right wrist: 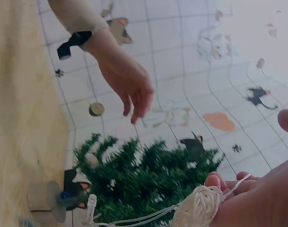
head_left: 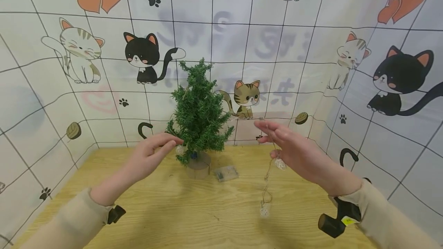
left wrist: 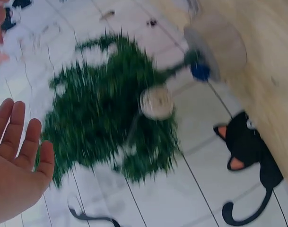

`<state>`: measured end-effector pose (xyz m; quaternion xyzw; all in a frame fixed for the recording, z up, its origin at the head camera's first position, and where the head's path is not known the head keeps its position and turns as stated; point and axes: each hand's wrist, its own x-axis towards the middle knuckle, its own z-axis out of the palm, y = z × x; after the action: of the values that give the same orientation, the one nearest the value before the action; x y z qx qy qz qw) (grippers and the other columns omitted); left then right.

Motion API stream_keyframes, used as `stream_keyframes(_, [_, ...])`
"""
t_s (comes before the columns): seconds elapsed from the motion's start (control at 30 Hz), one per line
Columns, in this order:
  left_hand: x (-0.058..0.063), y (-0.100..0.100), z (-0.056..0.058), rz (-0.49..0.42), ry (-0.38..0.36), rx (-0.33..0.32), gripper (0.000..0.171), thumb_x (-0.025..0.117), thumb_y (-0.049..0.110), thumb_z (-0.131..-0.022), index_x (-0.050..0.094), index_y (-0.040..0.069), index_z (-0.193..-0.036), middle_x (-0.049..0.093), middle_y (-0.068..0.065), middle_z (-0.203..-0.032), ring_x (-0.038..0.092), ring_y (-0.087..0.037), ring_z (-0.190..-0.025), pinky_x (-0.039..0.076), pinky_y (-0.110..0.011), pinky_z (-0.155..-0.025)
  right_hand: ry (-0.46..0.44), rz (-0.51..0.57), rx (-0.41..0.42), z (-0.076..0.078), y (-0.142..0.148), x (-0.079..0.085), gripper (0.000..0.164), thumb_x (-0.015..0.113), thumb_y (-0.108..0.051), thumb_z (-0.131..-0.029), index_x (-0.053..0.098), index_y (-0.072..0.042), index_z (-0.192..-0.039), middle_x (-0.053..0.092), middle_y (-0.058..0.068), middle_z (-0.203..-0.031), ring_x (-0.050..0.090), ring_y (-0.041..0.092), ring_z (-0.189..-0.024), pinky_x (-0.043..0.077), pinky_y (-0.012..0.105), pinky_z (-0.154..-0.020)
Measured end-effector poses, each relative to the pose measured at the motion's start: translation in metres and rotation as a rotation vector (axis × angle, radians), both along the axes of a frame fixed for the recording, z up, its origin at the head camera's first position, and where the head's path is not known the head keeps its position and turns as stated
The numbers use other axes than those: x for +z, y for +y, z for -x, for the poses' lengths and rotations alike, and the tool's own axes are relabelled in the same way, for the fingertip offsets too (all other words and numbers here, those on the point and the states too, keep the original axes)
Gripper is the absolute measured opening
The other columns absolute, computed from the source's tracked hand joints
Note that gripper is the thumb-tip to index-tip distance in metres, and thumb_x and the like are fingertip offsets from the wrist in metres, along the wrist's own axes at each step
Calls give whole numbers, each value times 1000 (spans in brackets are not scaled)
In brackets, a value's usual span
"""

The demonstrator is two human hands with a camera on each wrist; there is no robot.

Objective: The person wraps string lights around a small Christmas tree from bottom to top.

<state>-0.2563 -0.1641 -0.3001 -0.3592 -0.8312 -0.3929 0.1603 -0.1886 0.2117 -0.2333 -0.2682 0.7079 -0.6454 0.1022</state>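
Observation:
A small green artificial tree (head_left: 200, 110) stands on a round wooden base (head_left: 198, 168). One white woven ball (left wrist: 157, 102) hangs among its lower left branches, and a dark blue ball (left wrist: 200, 72) shows near the trunk. My left hand (head_left: 152, 156) is beside those lower branches, its fingers extended and nothing in it. On the other side, my right hand (head_left: 297, 153) holds a thin string of lights (head_left: 266, 178) among its fingers, the thumb apart. A white woven ball (right wrist: 198, 206) hangs right under that palm; another ball (head_left: 264, 210) dangles lower on the string.
A clear plastic battery box (head_left: 227, 173) lies on the wooden table (head_left: 166, 210), to the right of the tree base. Behind and at both sides hangs a white checked cloth (head_left: 235, 45) with printed cats. Both wrists carry black camera mounts (head_left: 340, 216).

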Motion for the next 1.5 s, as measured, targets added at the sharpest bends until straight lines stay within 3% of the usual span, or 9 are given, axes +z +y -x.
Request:
stream_keyframes(0.2, [-17, 24, -17, 70, -18, -117, 20, 51, 24, -102, 68, 28, -112, 63, 15, -112, 57, -8, -106, 49, -41, -87, 4, -97, 131, -17, -28, -14, 53, 39, -19, -103, 24, -1, -151, 25, 12, -155, 35, 31, -124, 45, 27, -82])
stream_keyframes(0.33, [-26, 39, -24, 116, 9, -197, 18, 54, 25, -101, 69, 27, -110, 64, 14, -110, 57, -7, -104, 49, -36, -86, -60, -113, 231, -25, -45, -28, 53, 37, -23, -105, 24, -1, -151, 28, 13, -153, 36, 34, -125, 45, 28, -83])
stream_keyframes(0.47, [-27, 47, -29, 95, 192, -262, 13, 61, 18, -97, 70, 22, -105, 66, 11, -105, 59, -8, -99, 50, -33, -84, -156, -95, 258, -26, -62, -39, 52, 36, -28, -105, 29, -2, -149, 32, 14, -151, 41, 28, -124, 43, 27, -82])
stream_keyframes(0.6, [-13, 51, -34, 21, 416, -266, 13, 64, 10, -93, 68, 16, -103, 66, 7, -103, 60, -10, -94, 49, -31, -83, -209, -57, 271, -23, -74, -49, 54, 38, -30, -105, 29, -1, -149, 36, 16, -149, 46, 24, -121, 43, 30, -86])
stream_keyframes(0.7, [-2, 54, -38, 33, 528, -257, 24, 63, 8, -88, 66, 12, -112, 65, 3, -112, 59, -12, -101, 46, -32, -89, -221, -16, 296, -19, -80, -57, 56, 38, -32, -105, 27, 0, -149, 37, 18, -148, 47, 25, -121, 42, 35, -92])
stream_keyframes(0.87, [5, 61, -49, 257, 691, -290, 46, 58, 8, -83, 59, 10, -129, 56, -3, -133, 50, -19, -125, 38, -37, -104, -244, 67, 347, -12, -87, -68, 58, 35, -38, -106, 29, 0, -149, 50, 10, -139, 50, 24, -122, 42, 45, -99])
stream_keyframes(1.1, [-4, 64, -54, 581, 1080, -216, 34, 62, 27, -84, 68, 17, -115, 54, -5, -138, 47, -20, -129, 39, -43, -104, -397, 188, 390, -6, -92, -78, 66, 23, -50, -104, 28, -2, -148, 52, 2, -131, 53, 19, -114, 50, 44, -89])
stream_keyframes(1.23, [-10, 64, -54, 647, 1150, -184, 33, 73, 30, -77, 70, 19, -108, 54, -5, -139, 48, -20, -129, 40, -43, -103, -472, 192, 403, -4, -91, -83, 69, 19, -54, -103, 28, -2, -148, 51, 4, -134, 53, 20, -117, 51, 44, -87])
stream_keyframes(1.5, [-7, 65, -57, 675, 1155, -212, 25, 69, 24, -83, 70, 22, -108, 63, 2, -125, 52, -16, -125, 36, -42, -106, -489, 172, 509, -1, -89, -99, 70, 8, -55, -102, 33, -4, -144, 63, 3, -118, 60, 18, -107, 47, 35, -92])
